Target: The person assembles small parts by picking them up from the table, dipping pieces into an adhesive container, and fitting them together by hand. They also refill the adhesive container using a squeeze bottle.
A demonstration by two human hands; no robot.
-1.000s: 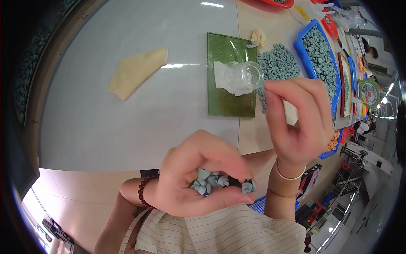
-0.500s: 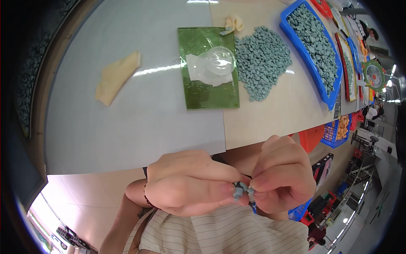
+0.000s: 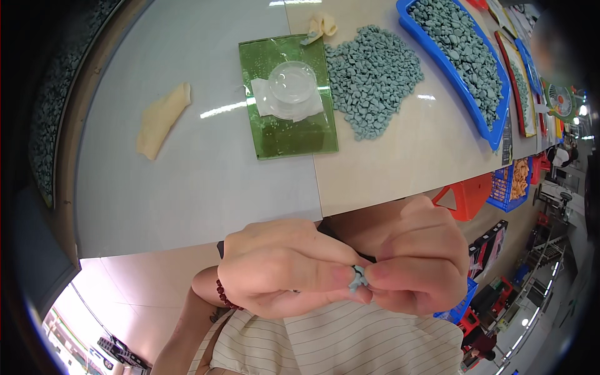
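Note:
My left hand point(image 3: 281, 269) and my right hand point(image 3: 412, 256) meet close to my chest, below the table edge. Both pinch one small grey-green piece point(image 3: 358, 279) between thumbs and fingertips. The left fist is curled; whether more pieces lie inside it is hidden. On the table lies a loose heap of the same grey-green pieces point(image 3: 372, 78). Beside the heap, a green glass plate point(image 3: 294, 134) carries a clear round plastic lid point(image 3: 292, 84) on a white sheet.
A blue tray point(image 3: 500, 119) full of grey-green pieces stands at the right of the table. A yellow cloth point(image 3: 161, 119) lies at the left, another small one point(image 3: 320, 26) at the back. Red and blue crates point(image 3: 494, 187) sit on the floor at right.
My right hand came down from above the table to my left hand. Both now pinch one piece close to my chest. The left palm, earlier open with several pieces, has curled shut.

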